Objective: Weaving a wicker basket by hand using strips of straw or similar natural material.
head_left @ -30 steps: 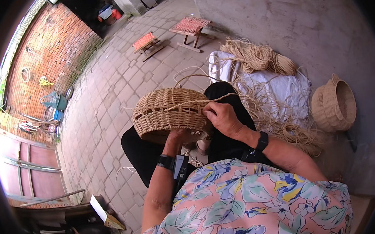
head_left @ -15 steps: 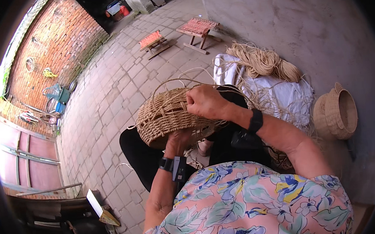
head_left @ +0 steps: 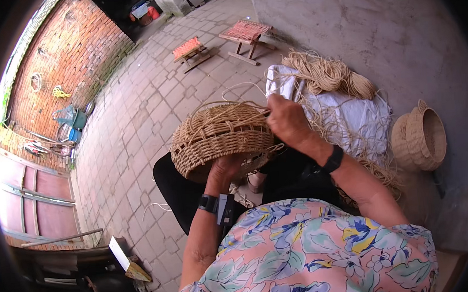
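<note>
A round basket (head_left: 220, 141) of tan twisted cord is tilted above my lap, its mouth toward me, with a band of open gaps around its side. My left hand (head_left: 226, 168) reaches into the mouth and bears against the inside; the basket wall hides its fingers. At the basket's right edge, my right hand (head_left: 290, 120) is closed, pinching a strand of cord (head_left: 258, 109) that runs along the upper side. Another loose cord (head_left: 241, 84) arcs up beyond the basket.
To the right, a thick hank of cord (head_left: 329, 75) and tangled strands lie over a white sack (head_left: 331, 121). Beside it stands a finished-looking woven basket (head_left: 418, 140) by the grey wall. Two low folding stools (head_left: 247, 31) stand farther off on the paving.
My right hand has moved right, from the basket's upper side to just past its edge, uncovering the woven side. The basket has turned slightly, and my left hand stays inside it.
</note>
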`<state>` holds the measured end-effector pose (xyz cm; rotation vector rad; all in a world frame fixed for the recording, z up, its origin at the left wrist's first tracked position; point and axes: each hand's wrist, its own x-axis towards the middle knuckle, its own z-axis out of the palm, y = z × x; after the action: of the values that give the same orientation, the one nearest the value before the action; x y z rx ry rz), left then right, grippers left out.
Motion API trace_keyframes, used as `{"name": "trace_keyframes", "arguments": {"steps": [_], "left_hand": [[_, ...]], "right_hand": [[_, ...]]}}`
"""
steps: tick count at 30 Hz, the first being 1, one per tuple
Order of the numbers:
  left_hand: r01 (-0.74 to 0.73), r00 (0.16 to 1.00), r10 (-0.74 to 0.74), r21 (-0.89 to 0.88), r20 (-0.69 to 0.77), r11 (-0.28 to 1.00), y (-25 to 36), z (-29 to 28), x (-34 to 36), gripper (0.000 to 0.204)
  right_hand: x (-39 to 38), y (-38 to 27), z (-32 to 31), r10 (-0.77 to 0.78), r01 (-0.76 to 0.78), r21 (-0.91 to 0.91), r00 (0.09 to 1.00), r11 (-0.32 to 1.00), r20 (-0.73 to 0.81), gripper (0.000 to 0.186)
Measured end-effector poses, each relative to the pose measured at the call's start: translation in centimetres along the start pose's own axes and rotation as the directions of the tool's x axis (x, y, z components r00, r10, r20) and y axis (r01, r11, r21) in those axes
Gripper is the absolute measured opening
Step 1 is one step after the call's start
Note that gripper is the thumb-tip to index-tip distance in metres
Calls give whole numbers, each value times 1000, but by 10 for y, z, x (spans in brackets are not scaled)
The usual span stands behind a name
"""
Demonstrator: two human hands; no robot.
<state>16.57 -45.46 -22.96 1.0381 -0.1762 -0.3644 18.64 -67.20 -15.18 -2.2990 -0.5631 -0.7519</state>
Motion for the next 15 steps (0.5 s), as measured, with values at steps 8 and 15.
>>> {"name": "trace_keyframes", "arguments": {"steps": [8,15], "left_hand": [[56,996,-68,-216,-51,975,-7,-3,7,27],[-95,995,96,-31,35,995,-16,-19,5,40]], "right_hand": [[-15,15,-10,291,-624,781,752,24,592,11],[-5,-9,22,186,-400,811,917,426,354,10]]}}
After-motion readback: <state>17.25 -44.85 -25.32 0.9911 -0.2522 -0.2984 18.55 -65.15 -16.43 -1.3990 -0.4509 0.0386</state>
